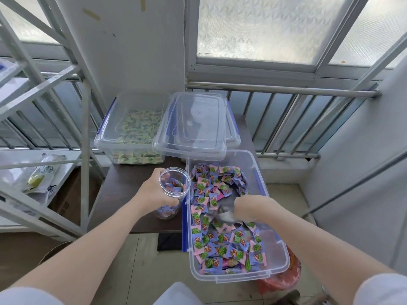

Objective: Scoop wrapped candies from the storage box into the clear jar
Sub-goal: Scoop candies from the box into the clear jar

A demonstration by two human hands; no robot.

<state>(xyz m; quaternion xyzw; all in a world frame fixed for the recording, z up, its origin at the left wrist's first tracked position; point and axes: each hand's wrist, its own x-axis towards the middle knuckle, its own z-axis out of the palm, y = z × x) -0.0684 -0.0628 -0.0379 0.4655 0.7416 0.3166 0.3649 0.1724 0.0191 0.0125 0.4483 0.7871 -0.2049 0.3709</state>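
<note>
A clear plastic storage box [278, 258] holds many wrapped candies [220, 241] in purple, pink and green wrappers. My right hand [251, 206] is down inside the box, shut on a metal scoop [222, 213] that lies among the candies. Just left of the box stands the clear jar [174, 180] on the dark table, partly filled with the same candies. My left hand [154, 192] grips the jar around its side and tilts its mouth toward the box.
A second clear box of green-wrapped candies [132, 128] stands at the back of the dark table [119, 194], with loose clear lids [193, 126] beside it. A white metal shelf frame [44, 89] is on the left. A railing [286, 91] and window lie behind.
</note>
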